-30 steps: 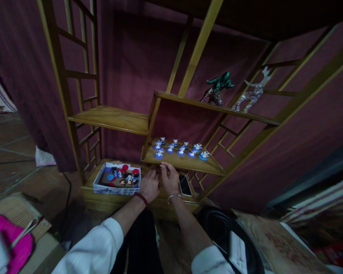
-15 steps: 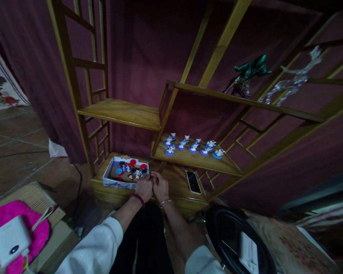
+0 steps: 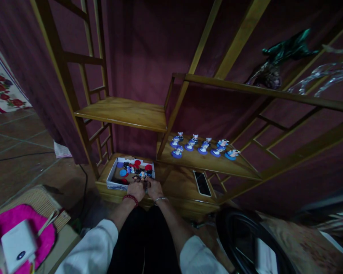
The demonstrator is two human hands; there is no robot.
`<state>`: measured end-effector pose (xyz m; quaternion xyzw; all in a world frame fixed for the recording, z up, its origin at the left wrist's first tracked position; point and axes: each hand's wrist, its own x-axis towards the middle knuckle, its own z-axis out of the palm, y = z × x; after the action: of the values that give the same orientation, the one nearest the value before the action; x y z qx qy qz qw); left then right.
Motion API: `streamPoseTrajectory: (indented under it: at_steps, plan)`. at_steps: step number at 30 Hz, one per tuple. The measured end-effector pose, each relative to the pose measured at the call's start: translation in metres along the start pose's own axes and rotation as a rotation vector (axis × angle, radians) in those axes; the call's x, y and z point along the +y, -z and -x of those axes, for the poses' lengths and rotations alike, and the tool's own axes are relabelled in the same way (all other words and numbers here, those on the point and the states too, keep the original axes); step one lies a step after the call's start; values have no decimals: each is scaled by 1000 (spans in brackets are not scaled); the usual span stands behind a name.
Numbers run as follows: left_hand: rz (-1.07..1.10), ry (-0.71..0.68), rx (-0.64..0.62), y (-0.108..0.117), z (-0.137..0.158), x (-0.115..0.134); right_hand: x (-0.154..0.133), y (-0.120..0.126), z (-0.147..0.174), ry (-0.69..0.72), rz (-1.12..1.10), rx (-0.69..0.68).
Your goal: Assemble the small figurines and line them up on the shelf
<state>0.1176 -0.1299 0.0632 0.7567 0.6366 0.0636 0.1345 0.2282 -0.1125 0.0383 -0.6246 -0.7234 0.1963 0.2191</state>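
Observation:
A white cardboard box (image 3: 117,185) stands on the bottom board with small figurines, red discs and a blue disc (image 3: 123,173) inside. My left hand (image 3: 136,190) is at the box's front edge, its fingers curled over the wall. Close beside it, my right hand (image 3: 155,189) is bent in at the front right corner. The fingertips of both hands nearly meet around something small and dark that I cannot make out. Near them inside the box lies a dark-haired figurine (image 3: 143,174). Several purple-based figurines (image 3: 189,145) stand in rows on the shelf to the right.
A phone (image 3: 202,183) lies on the bottom board at the right. Above are an upper left shelf (image 3: 125,113) and a green ornament (image 3: 288,47). A black round seat (image 3: 227,238) stands near right; a white device (image 3: 19,239) rests on pink cloth at left.
Both hands have moved left from beside the box to its front edge and right corner. The view has shifted, with the shelves now further right.

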Motion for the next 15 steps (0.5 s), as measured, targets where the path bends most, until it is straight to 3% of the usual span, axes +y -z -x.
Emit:
streamPoseTrajectory:
  at_steps: [15]
  plan:
    - [65, 183, -250, -9, -45, -52, 1, -18, -29, -2, 70, -184]
